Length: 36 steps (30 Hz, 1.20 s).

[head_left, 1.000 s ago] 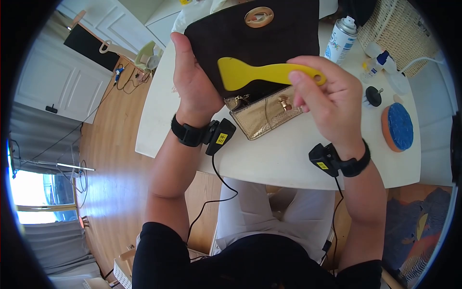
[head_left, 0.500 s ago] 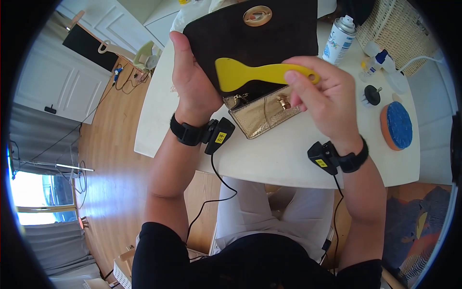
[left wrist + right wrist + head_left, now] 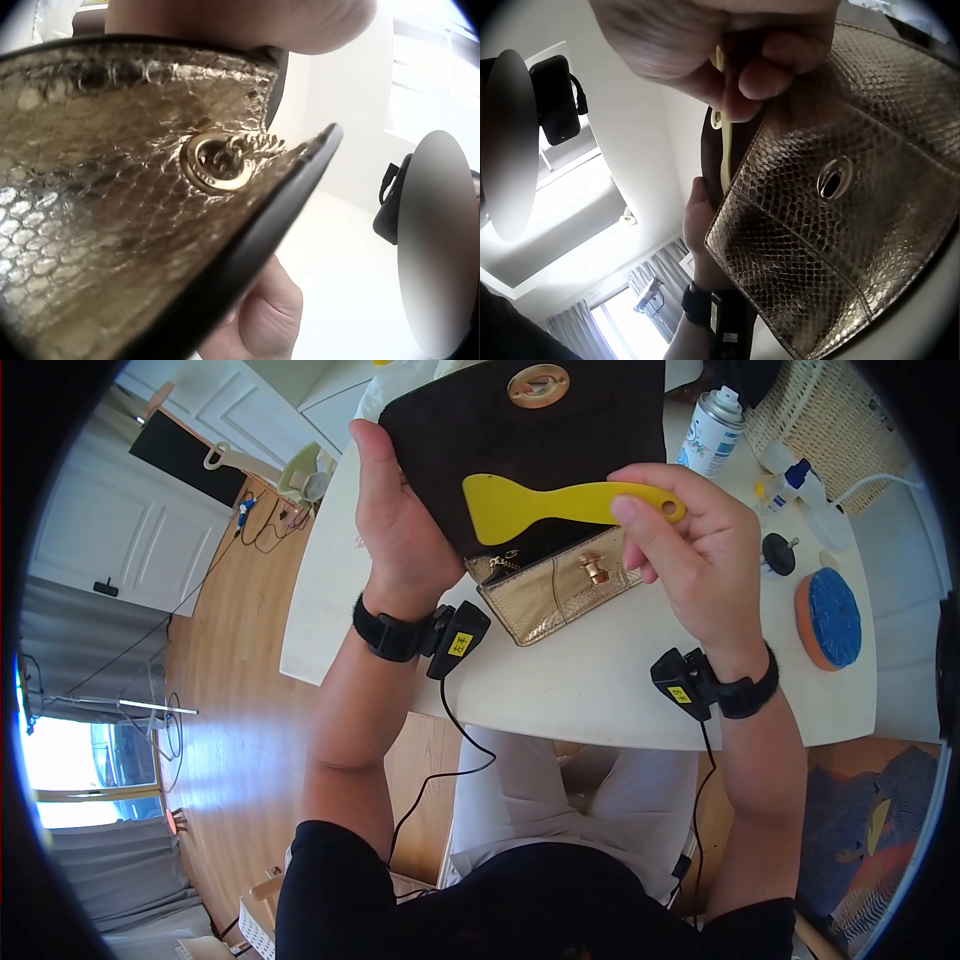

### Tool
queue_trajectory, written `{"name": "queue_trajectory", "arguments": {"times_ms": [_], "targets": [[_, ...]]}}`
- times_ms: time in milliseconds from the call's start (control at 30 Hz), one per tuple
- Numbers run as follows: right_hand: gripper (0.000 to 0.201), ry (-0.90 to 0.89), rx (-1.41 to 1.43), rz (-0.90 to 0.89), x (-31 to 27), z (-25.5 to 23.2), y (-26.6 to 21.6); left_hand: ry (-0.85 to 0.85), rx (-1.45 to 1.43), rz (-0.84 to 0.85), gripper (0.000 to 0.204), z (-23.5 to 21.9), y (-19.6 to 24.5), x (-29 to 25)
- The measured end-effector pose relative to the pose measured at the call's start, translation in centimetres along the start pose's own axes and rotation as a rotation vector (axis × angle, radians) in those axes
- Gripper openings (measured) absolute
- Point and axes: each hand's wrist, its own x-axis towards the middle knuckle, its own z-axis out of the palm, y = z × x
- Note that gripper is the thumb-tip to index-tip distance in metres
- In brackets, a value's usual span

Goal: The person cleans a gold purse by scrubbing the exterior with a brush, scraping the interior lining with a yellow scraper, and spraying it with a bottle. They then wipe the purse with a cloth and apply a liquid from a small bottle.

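A gold snakeskin-textured handbag (image 3: 552, 600) lies on the table with its dark-lined flap (image 3: 560, 445) raised. An oval metal ring (image 3: 538, 387) sits near the flap's top, and a turn lock (image 3: 594, 568) on the gold front. My left hand (image 3: 405, 535) supports the bag's left side, thumb upright beside the flap and fingers hidden behind it. Thumb and index finger of my right hand (image 3: 700, 550) pinch the handle of a yellow scraper (image 3: 550, 506), its wide blade pointing left in front of the lining. A gold chain ring (image 3: 217, 163) shows in the left wrist view.
On the table to the right stand a spray can (image 3: 712, 430), a small blue-capped bottle (image 3: 785, 485), a black brush attachment (image 3: 778, 555) and a round blue-and-orange pad (image 3: 830, 618). A wicker basket (image 3: 815, 420) is behind them. The table's front edge lies near my lap.
The right hand and the yellow scraper shifted slightly left, then back right. The left hand stays by the handbag, and the flap remains raised.
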Motion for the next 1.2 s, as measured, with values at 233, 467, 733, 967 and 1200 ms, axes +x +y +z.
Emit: {"name": "queue_trajectory", "arguments": {"times_ms": [233, 467, 733, 967, 1200], "targets": [[0.018, 0.163, -0.068, -0.054, 0.9, -2.1, 0.1, -0.023, -0.034, -0.010, 0.070, -0.1, 0.1, 0.0], [0.021, 0.667, -0.285, -0.278, 2.0, -6.1, -0.1, 0.335, 0.293, 0.029, 0.079, 2.2, -0.5, 0.0], [0.018, 0.511, -0.002, -0.394, 1.7, -6.7, 0.4, 0.389, 0.370, 0.022, 0.077, 2.2, -0.5, 0.1], [0.018, 0.455, -0.024, -0.349, 2.2, -6.4, 0.9, 0.365, 0.311, 0.010, 0.074, 1.4, -0.6, 0.2], [0.016, 0.366, 0.206, -0.263, 2.2, -6.3, 1.6, 0.425, 0.348, 0.004, 0.073, 1.6, -0.5, 0.2]]}}
